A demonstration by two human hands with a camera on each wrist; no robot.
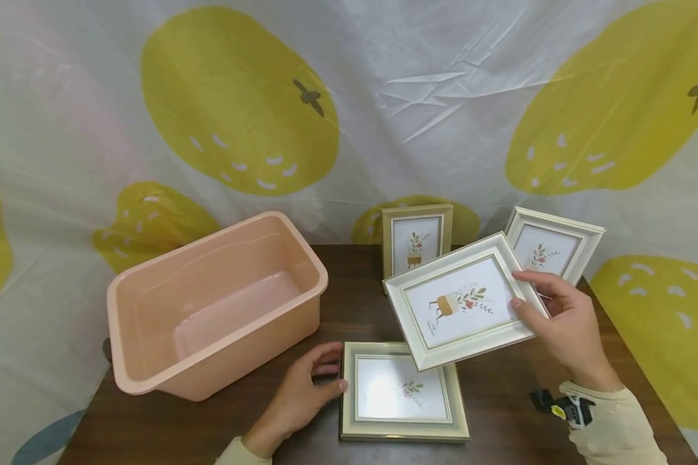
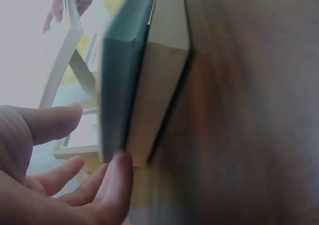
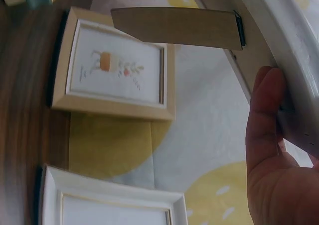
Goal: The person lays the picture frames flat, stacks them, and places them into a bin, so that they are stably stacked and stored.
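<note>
While the right grip (image 1: pixel 570 326) pinches it, the bevelled rectangular frame (image 1: pixel 459 302) slants.

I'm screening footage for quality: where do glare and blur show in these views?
Head view: on the flat frame, white glare covers the left of its picture; left wrist view: the table is smeared, and the upper left looks washed out; right wrist view: the table blurs along the left edge, while the tan frame has a discernible print.

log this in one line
right hand: pinches tilted white frame; left hand: at edge of flat frame; behind: standing gold frame, second white frame; pink bin: left
</note>
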